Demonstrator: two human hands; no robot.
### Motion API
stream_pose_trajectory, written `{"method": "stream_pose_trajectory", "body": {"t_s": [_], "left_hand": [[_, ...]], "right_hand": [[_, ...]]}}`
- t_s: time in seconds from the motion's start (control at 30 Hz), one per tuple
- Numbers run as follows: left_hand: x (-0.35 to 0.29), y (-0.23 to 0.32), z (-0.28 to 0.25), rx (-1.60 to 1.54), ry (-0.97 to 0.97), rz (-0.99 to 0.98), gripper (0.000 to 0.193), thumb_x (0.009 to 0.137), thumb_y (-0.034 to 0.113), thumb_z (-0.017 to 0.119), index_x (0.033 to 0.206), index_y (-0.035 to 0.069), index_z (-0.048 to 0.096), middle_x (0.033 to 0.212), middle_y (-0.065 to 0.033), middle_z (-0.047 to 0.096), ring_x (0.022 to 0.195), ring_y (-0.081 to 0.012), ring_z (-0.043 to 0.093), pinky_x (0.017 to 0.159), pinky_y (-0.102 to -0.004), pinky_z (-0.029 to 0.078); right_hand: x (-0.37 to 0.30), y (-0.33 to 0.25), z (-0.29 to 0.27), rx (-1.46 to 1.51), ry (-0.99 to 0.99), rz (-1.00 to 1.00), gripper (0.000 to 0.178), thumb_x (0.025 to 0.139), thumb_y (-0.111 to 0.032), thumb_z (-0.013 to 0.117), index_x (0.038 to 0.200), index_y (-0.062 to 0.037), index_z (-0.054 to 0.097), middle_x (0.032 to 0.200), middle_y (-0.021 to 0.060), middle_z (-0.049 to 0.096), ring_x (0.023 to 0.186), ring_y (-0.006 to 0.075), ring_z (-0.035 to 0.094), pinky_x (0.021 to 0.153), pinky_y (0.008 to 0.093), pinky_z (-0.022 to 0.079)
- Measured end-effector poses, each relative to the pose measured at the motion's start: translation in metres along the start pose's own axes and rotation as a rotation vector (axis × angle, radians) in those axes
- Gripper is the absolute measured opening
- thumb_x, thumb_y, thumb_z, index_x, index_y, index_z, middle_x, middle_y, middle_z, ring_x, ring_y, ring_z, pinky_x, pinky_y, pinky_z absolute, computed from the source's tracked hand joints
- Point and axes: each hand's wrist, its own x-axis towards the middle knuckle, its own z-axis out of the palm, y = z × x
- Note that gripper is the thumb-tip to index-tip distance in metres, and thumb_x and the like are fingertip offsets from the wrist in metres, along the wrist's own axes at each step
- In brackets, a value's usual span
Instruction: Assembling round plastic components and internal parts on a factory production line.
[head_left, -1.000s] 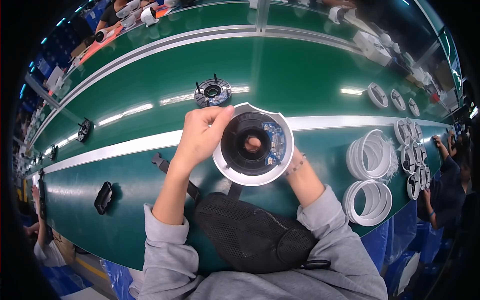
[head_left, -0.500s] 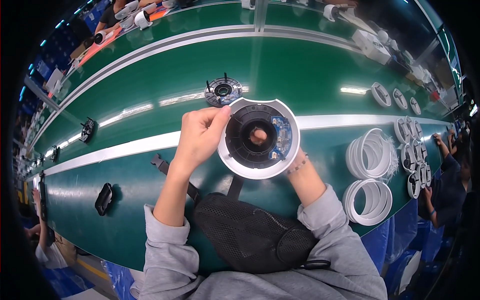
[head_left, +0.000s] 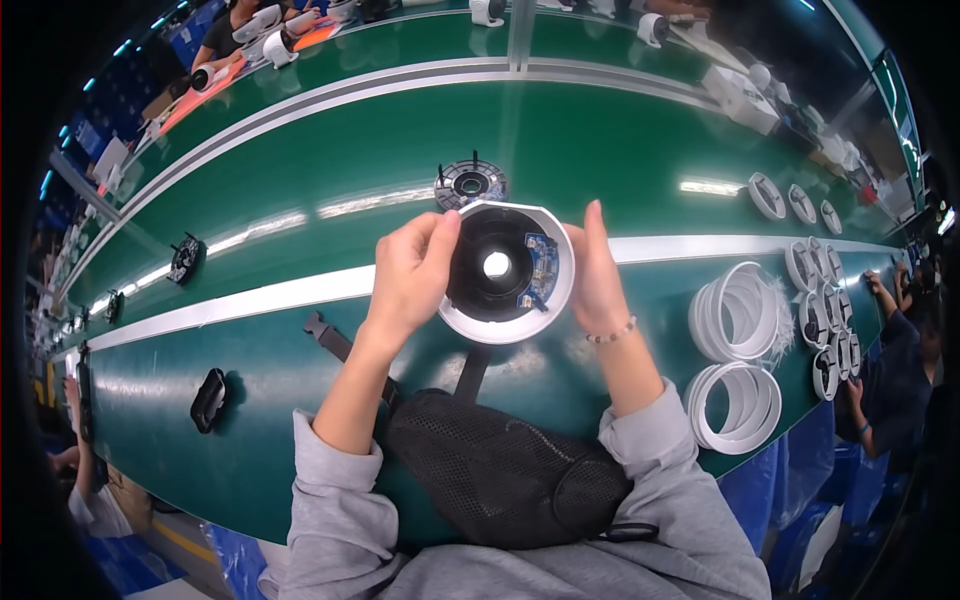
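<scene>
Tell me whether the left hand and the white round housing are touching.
Touching: the head view shows the left hand gripping the white round housing at its left rim.

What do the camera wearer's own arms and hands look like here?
Both arms wear loose, plain grey sleeves, the cuffs turned back to leave the lower forearms bare. Neither the left hand nor the right hand is gloved. A beaded bracelet circles the right wrist; no band shows on the left. No cables are visible.
</scene>
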Motion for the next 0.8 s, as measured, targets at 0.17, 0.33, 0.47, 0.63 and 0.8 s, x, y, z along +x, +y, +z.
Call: {"method": "stream_pose_trajectory", "body": {"t_s": [0.17,0.33,0.47,0.63,0.8], "left_hand": [[-0.006,0.000,0.006,0.004,0.020,0.078,0.032,0.086,0.021,0.046,0.068,-0.004,0.052,0.048,-0.0023,0.042,0.046,-0.0066,0.037,0.043,-0.0247,0.031],[-0.011,0.000,0.008,0.056,0.046,0.159,0.026,0.085,0.016,0.046,0.071,-0.005,0.055,0.046,-0.0073,0.043,0.043,-0.0092,0.039,0.042,-0.0258,0.031],[-0.011,0.003,0.010,0.156,0.031,0.182,0.024,0.084,0.015,0.046,0.075,-0.004,0.057,0.047,-0.0104,0.046,0.041,-0.0118,0.040,0.041,-0.0277,0.032],[-0.010,0.006,0.017,0.159,0.076,0.156,0.024,0.084,0.017,0.047,0.081,-0.004,0.059,0.053,-0.0124,0.053,0.043,-0.0130,0.047,0.044,-0.0274,0.038],[-0.010,0.009,0.015,0.098,0.054,0.132,0.026,0.084,0.017,0.046,0.088,-0.004,0.059,0.057,-0.0120,0.056,0.048,-0.0121,0.051,0.048,-0.0260,0.040]], "right_hand": [[-0.001,0.004,-0.003,-0.315,0.095,-0.225,0.042,0.089,-0.037,0.040,0.086,0.0014,0.058,0.079,0.0033,0.058,0.069,0.0055,0.052,0.063,0.0203,0.043],[-0.003,-0.008,-0.003,-0.359,0.072,-0.172,0.042,0.088,-0.038,0.043,0.081,0.0014,0.058,0.075,0.0016,0.057,0.067,0.0046,0.050,0.061,0.0198,0.042],[0.009,0.003,-0.017,-0.551,0.097,-0.304,0.044,0.089,-0.036,0.042,0.068,0.0000,0.054,0.061,-0.0018,0.050,0.057,0.0043,0.040,0.051,0.0215,0.036],[0.013,0.016,-0.019,-0.906,0.157,-0.568,0.045,0.089,-0.030,0.043,0.057,0.0004,0.042,0.051,-0.0036,0.036,0.051,0.0056,0.029,0.044,0.0243,0.026],[0.014,0.013,-0.016,-0.750,0.187,-0.609,0.044,0.089,-0.028,0.045,0.054,-0.0009,0.043,0.051,-0.0062,0.036,0.049,0.0046,0.027,0.043,0.0221,0.024]]}}
